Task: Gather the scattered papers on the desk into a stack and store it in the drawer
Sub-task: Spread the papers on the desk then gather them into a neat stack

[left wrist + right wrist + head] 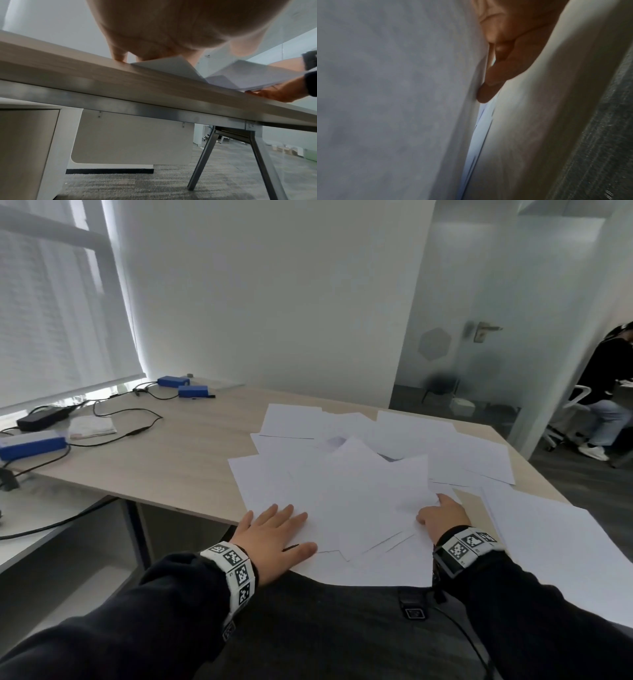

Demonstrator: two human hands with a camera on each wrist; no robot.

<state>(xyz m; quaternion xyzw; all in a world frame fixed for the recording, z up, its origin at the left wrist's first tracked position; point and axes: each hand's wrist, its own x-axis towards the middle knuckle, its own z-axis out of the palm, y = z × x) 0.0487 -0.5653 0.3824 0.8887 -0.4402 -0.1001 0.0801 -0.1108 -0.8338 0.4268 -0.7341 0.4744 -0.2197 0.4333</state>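
Several white papers (359, 491) lie scattered and overlapping across the right half of the wooden desk (171, 453). My left hand (277, 535) lies flat on the near left sheets with straight, spread fingers, close to the desk's front edge. My right hand (442, 515) grips the right side of the middle pile. In the left wrist view its fingers (274, 94) sit under the lifted papers (248, 75), with the rest of the hand above them. In the right wrist view a finger (494, 75) is slid beneath a sheet (393, 94). No drawer is plainly visible.
Blue boxes (188, 391) with black cables, a black adapter (41, 417) and a folded white item (91, 428) occupy the desk's left side. A low white cabinet (25, 148) stands under the desk's left end. A person (606, 392) sits at far right beyond a glass partition.
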